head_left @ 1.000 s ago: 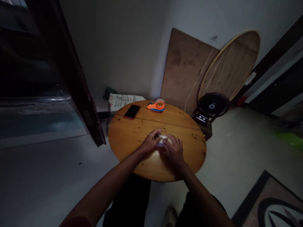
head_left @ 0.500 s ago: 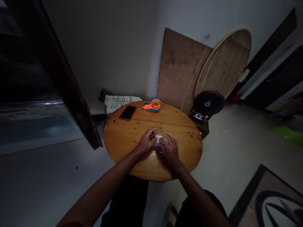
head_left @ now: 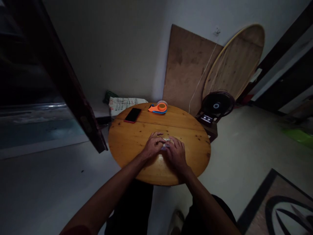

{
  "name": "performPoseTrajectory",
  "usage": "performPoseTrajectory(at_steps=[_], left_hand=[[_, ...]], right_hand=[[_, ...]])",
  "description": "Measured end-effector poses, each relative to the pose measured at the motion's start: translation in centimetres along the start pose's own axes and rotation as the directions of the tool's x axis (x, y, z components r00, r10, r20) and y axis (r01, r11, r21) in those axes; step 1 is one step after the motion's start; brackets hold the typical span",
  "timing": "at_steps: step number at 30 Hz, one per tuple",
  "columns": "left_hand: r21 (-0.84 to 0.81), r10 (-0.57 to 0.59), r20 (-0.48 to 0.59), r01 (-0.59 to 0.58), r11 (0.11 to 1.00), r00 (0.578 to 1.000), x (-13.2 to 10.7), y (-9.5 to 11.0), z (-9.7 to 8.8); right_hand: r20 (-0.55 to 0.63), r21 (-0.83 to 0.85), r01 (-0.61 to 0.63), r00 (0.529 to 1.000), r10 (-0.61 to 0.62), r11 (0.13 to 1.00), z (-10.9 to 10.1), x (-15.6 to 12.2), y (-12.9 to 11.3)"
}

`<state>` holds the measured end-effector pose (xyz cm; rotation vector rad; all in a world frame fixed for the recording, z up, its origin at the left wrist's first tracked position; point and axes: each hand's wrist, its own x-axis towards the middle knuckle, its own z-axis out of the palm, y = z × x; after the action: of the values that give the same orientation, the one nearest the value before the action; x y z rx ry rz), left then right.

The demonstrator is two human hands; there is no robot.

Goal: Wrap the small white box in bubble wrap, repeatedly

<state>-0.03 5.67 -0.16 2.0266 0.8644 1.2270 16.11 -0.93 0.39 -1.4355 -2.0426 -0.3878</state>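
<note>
On the round wooden table (head_left: 137,137), well in from its near edge, your right hand (head_left: 176,150) pinches the right end of a small pale, shiny packet (head_left: 165,146), and your left hand (head_left: 153,145) has its fingers narrowed on the left end; your fingers hide much of it. Past your hands, a red-edged smartphone (head_left: 133,115) lies near the table's far-left edge, and an orange-and-blue tape dispenser (head_left: 156,109) sits by the far edge. Beyond the far-right edge stands a dark fan (head_left: 217,106).
</note>
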Motion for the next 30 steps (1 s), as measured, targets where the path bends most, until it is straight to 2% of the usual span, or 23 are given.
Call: performPoseTrajectory(at_steps=[12,23,30], left_hand=[[-0.068,-0.051,-0.037,0.049,0.996,0.998,-0.08,-0.75,0.47],[-0.066,-0.059,-0.015,0.058,0.996,0.998,0.02,-0.49,0.34],[-0.079,-0.051,-0.03,0.048,0.996,0.998,0.08,-1.04,0.53]], right_hand=[[0.005,-0.066,0.016,1.0,-0.016,0.998,0.15,0.1,0.02],[0.005,-0.021,-0.009,1.0,0.009,1.0,0.2,-0.03,0.06],[-0.002,-0.004,0.011,1.0,-0.011,1.0,-0.05,0.06,-0.04]])
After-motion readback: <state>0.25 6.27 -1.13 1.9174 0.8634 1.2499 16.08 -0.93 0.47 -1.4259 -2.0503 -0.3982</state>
